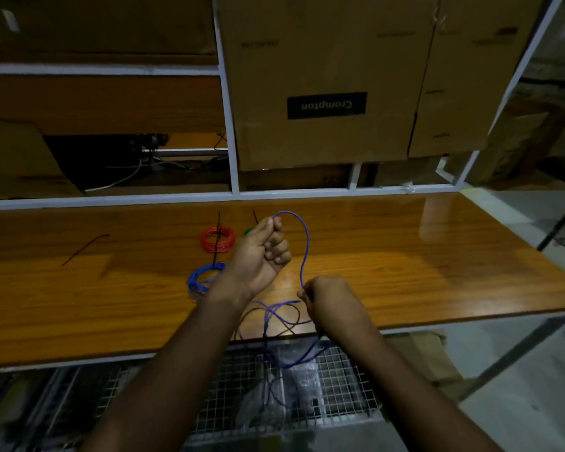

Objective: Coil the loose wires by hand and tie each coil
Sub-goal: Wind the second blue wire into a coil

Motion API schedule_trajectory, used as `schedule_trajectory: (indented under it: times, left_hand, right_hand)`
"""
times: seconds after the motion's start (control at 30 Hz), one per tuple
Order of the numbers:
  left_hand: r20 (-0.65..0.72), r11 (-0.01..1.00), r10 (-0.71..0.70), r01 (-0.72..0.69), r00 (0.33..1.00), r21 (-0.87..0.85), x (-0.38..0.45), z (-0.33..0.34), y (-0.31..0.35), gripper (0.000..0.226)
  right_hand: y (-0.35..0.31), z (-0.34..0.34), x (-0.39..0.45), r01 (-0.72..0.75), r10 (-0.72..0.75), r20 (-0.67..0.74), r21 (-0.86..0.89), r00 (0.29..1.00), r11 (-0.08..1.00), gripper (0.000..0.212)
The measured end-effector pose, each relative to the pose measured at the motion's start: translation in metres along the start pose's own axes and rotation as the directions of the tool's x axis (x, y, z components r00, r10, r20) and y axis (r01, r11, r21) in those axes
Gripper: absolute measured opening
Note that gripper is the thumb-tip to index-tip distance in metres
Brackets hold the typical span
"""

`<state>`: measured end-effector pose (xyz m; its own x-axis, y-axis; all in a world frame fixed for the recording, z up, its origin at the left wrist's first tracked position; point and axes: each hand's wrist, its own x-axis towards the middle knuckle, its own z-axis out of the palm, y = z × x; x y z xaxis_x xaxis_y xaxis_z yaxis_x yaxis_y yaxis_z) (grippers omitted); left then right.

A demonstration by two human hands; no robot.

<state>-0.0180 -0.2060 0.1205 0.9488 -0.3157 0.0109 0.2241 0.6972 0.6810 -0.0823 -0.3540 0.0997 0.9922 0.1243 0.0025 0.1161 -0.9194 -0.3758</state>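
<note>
A loose blue wire (305, 252) arcs between my two hands above the wooden bench (405, 256). My left hand (265, 252) is raised palm-up and pinches one end of it between thumb and fingers. Lower and to the right, my right hand (330, 301) pinches the same wire further along. The rest of the blue wire lies in slack loops (274, 318) at the bench's front edge and hangs down over it. A tied red coil (217, 239) and a blue coil (204, 278) lie left of my left hand. A green coil (248, 230) is mostly hidden behind that hand.
A loose black cable tie (85, 249) lies at the left of the bench. Cardboard boxes (327, 79) fill the white shelf frame behind. A wire mesh rack (307, 380) sits below the front edge. A dark wire (289, 321) mixes with the blue loops.
</note>
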Motion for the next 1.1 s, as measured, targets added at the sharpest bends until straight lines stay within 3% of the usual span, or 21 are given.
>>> schedule_trajectory:
  times: [0.1,0.17,0.23,0.33,0.4,0.47,0.5,0.6,0.7,0.73,0.8,0.9,0.97,1.1]
  left_hand:
    - [-0.030,0.998,0.017,-0.015,0.999,0.058,-0.003,0.011,-0.004,0.030]
    - [-0.052,0.991,0.026,-0.019,0.998,0.129,-0.005,0.021,-0.009,0.028]
    - [-0.090,0.977,0.041,-0.021,0.995,0.213,-0.004,0.030,-0.015,0.025]
    - [-0.156,0.970,0.082,-0.042,0.984,0.241,-0.004,0.038,-0.014,0.024]
    - [-0.198,0.963,0.118,-0.063,0.973,0.262,-0.005,0.040,-0.011,0.026]
    - [-0.236,0.943,0.153,-0.070,0.960,0.324,-0.005,0.040,-0.008,0.029]
    - [-0.240,0.934,0.163,-0.071,0.957,0.350,-0.004,0.039,-0.008,0.029]
    - [-0.233,0.930,0.163,-0.070,0.959,0.361,-0.002,0.037,-0.008,0.029]
    - [-0.205,0.943,0.133,-0.061,0.970,0.326,-0.003,0.035,-0.007,0.026]
    - [-0.184,0.948,0.119,-0.056,0.976,0.314,-0.004,0.035,-0.007,0.025]
    - [-0.144,0.955,0.091,-0.045,0.985,0.294,-0.005,0.037,-0.006,0.025]
    - [-0.096,0.966,0.055,-0.029,0.994,0.259,-0.005,0.041,-0.004,0.026]
    - [-0.075,0.971,0.049,-0.030,0.996,0.238,-0.005,0.044,-0.003,0.026]
    - [-0.080,0.988,0.043,-0.031,0.996,0.149,-0.004,0.052,-0.006,0.026]
  right_hand:
    - [-0.020,-0.031,-0.014,0.127,-0.081,0.175,-0.271,0.981,0.954,0.023]
    - [-0.027,-0.049,-0.021,0.257,-0.146,0.337,-0.311,0.930,0.915,0.025]
    - [-0.029,-0.064,-0.021,0.342,-0.219,0.403,-0.263,0.889,0.902,0.031]
    - [-0.016,-0.077,-0.007,0.349,-0.332,0.206,-0.057,0.921,0.935,0.026]
    - [-0.002,-0.079,-0.001,0.293,-0.312,0.060,0.218,0.948,0.931,0.020]
    - [0.007,-0.074,0.000,0.235,-0.283,-0.021,0.622,0.959,0.747,0.021]
    - [0.010,-0.070,0.001,0.222,-0.243,-0.076,0.721,0.967,0.656,0.022]
    - [0.020,-0.057,0.008,0.211,-0.066,-0.214,0.774,0.975,0.597,0.017]
    - [0.028,-0.051,0.015,0.134,0.167,-0.267,0.822,0.949,0.554,0.016]
    - [0.032,-0.049,0.017,0.112,0.217,-0.285,0.807,0.934,0.579,0.017]
    - [0.039,-0.046,0.020,0.044,0.250,-0.343,0.663,0.906,0.747,0.019]
    - [0.039,-0.047,0.018,-0.079,0.156,-0.252,0.291,0.955,0.954,0.021]
    - [0.031,-0.049,0.011,-0.057,0.068,-0.131,0.084,0.989,0.995,0.026]
    - [0.005,-0.057,-0.011,0.083,-0.105,-0.111,-0.184,0.988,0.979,0.026]
